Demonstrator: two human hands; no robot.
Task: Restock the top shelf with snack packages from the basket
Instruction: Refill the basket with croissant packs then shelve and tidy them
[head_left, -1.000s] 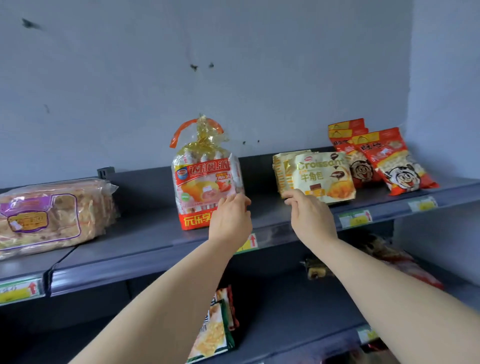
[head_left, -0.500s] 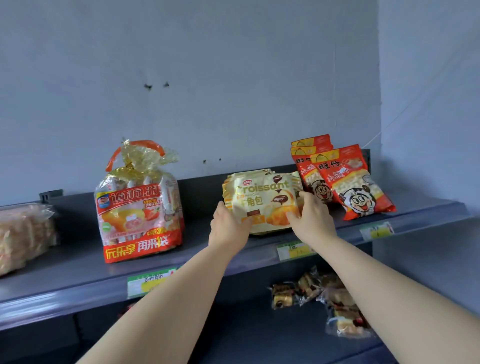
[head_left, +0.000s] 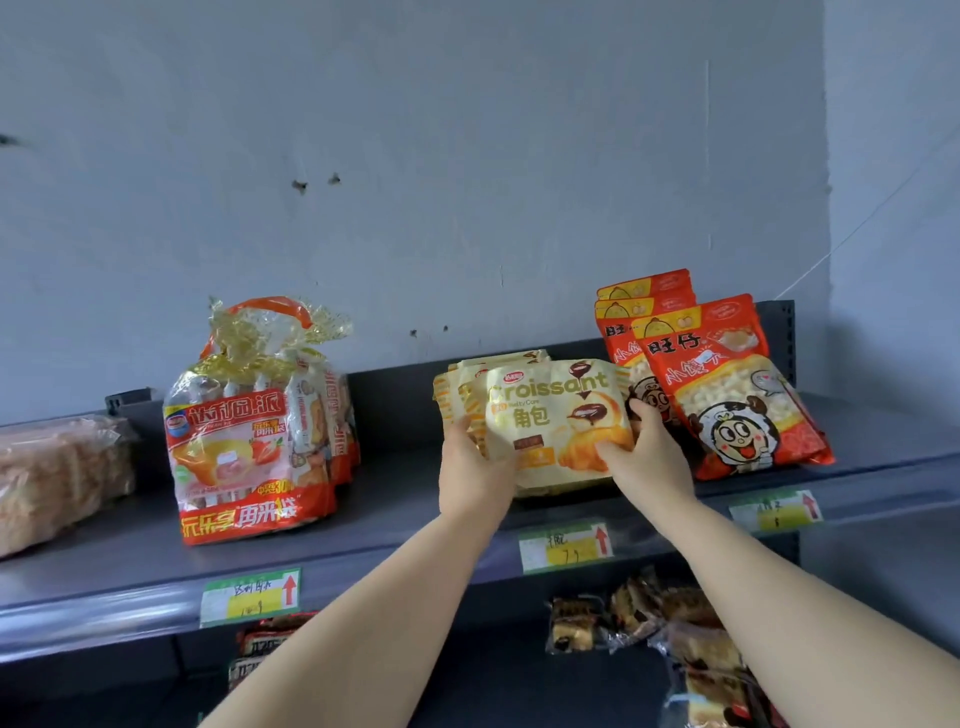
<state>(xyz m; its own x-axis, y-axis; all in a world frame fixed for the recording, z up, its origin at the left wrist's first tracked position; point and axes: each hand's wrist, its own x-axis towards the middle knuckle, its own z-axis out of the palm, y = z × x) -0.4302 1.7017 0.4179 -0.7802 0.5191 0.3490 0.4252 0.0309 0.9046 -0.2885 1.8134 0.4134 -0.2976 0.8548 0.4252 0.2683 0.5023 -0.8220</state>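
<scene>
Two-sided grip: L hand (head_left: 475, 467) & R hand (head_left: 649, 457) curl fingers on croissant pack (head_left: 556, 415) ends; long axis runs along top shelf (head_left: 415, 519).

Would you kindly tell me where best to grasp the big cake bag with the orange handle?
Probably the orange handle, from above: the cake bag stands upright on the shelf, and the loop arches free over its gathered neck, with open space overhead.

On the top shelf (head_left: 405, 493) I counted at least three croissant packs (head_left: 556, 415) in one stack, three red snack bags (head_left: 727, 395), one pie bag (head_left: 249, 441), one bread pack (head_left: 52, 478), and three price labels (head_left: 566, 545) along its edge.
</scene>
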